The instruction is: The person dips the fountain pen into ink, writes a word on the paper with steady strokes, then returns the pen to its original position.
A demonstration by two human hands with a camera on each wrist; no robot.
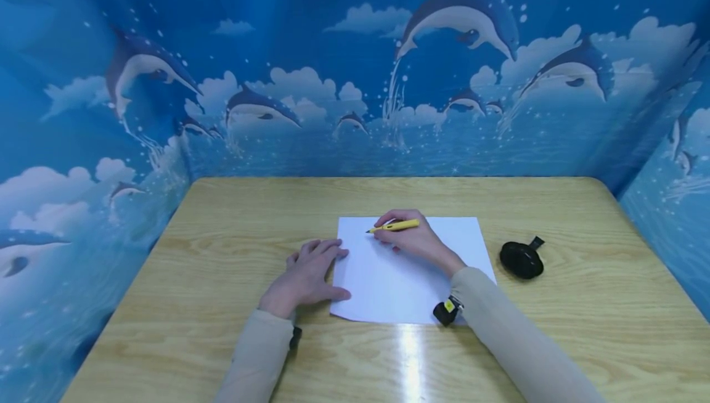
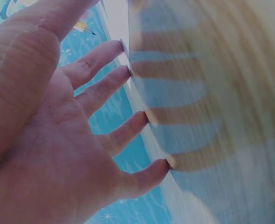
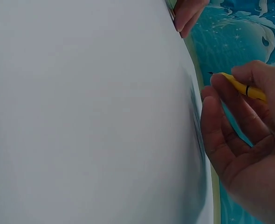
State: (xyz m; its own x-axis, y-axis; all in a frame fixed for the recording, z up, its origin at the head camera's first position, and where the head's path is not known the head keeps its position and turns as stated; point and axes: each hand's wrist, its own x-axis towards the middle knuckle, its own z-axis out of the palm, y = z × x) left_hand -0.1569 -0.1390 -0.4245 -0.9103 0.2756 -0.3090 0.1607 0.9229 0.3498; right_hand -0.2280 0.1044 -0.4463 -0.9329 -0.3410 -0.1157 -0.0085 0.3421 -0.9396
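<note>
A white sheet of paper (image 1: 383, 292) lies on the wooden table in the head view. My right hand (image 1: 418, 240) rests over its upper part and pinches a yellow fountain pen (image 1: 403, 225) between thumb and fingers. The pen's dark nib points left, close over the paper; in the right wrist view the pen (image 3: 235, 83) shows a slight gap above the sheet. My left hand (image 1: 310, 276) lies at the paper's left edge with fingers spread, thumb and some fingertips on the sheet. In the left wrist view its fingertips (image 2: 161, 167) touch down along the surface. No marks show on the paper.
Right of the paper sits a small black pan-shaped object (image 1: 521, 260) with a short handle. A black wrist camera (image 1: 445, 313) hangs under the right sleeve, over the paper's lower right corner. A blue dolphin-print curtain (image 1: 333, 144) borders the table's back and sides.
</note>
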